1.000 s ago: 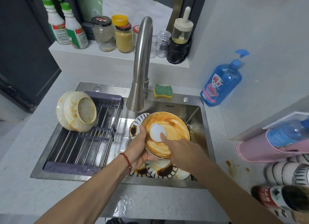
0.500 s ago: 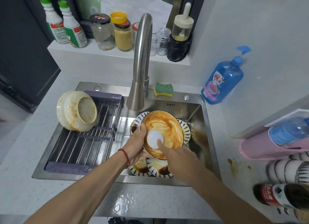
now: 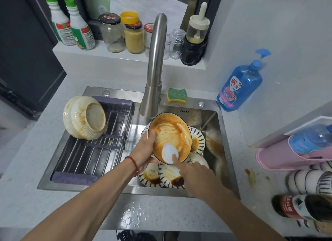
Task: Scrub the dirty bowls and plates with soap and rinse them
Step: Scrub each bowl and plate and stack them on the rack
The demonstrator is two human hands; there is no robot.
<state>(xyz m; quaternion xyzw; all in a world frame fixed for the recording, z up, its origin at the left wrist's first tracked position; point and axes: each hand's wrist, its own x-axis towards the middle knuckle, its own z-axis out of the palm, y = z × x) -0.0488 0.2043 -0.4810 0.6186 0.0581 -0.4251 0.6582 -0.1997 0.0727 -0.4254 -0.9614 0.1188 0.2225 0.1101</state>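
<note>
Left hand (image 3: 143, 151) grips the tilted sauce-smeared bowl (image 3: 170, 133) by its rim above the sink (image 3: 212, 118); right hand (image 3: 194, 172) presses a white pad (image 3: 168, 152) inside with an extended finger.

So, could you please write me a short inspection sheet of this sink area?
Surface: counter wet at front, sauce spots at right.
Job's things: orange-smeared bowl tilted above stained plates in sink; sponge behind; soap bottle right; dirty bowls on rack.
Clutter: jars, spray bottles on ledge.
Hands: left hand grips bowl; right hand fingers press white pad.
Cables: nothing seen.
Surroundings: tap, no water seen running.
</note>
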